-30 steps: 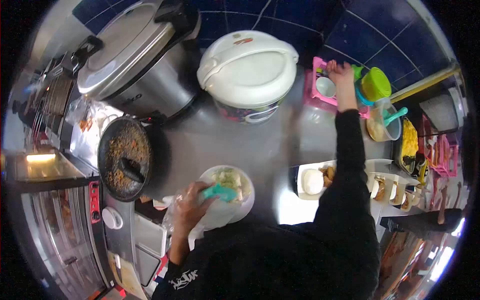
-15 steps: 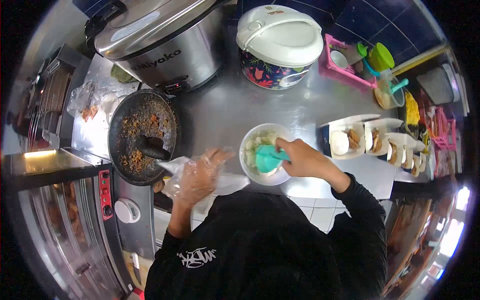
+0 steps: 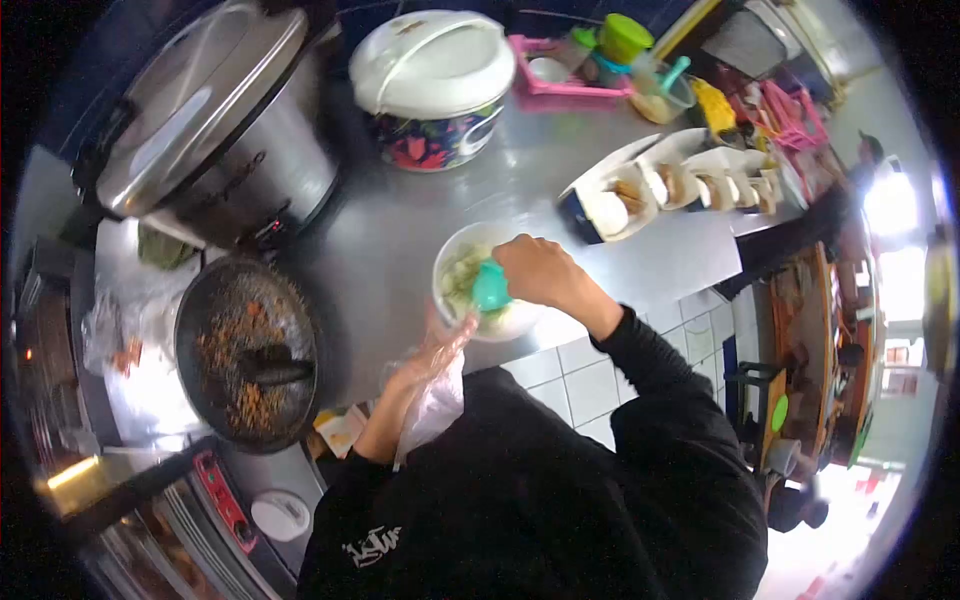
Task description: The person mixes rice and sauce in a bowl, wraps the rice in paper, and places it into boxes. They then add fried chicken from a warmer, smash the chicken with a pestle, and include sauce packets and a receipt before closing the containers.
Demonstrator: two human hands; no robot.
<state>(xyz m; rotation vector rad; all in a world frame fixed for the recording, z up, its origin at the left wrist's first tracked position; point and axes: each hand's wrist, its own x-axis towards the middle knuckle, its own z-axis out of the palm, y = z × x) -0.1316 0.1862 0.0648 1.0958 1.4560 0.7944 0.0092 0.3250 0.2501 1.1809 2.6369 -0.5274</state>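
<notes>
A white bowl (image 3: 447, 262) with pale green, chunky food stands on the steel counter. My right hand (image 3: 540, 272) is closed round the handle of a turquoise scoop (image 3: 490, 288), whose cup is in the bowl. At the bowl's lower left edge is my left hand (image 3: 436, 352), in a clear plastic glove; its fingers touch the rim, with the thumb apart from the others. White paper or plastic (image 3: 432, 412) hangs under the left wrist.
A black stone mortar (image 3: 182, 345) with ground seasoning and a pestle stands at left. Behind are a steel rice cooker (image 3: 250, 185) and a white-lidded container (image 3: 432, 75). Open food boxes (image 3: 610, 205) line the right side. A pink basket (image 3: 570, 90) sits behind. People are far right.
The view has turned and shifted. My left hand has moved from beside the mortar to the bowl's rim. The scoop is still in my right hand, in the bowl.
</notes>
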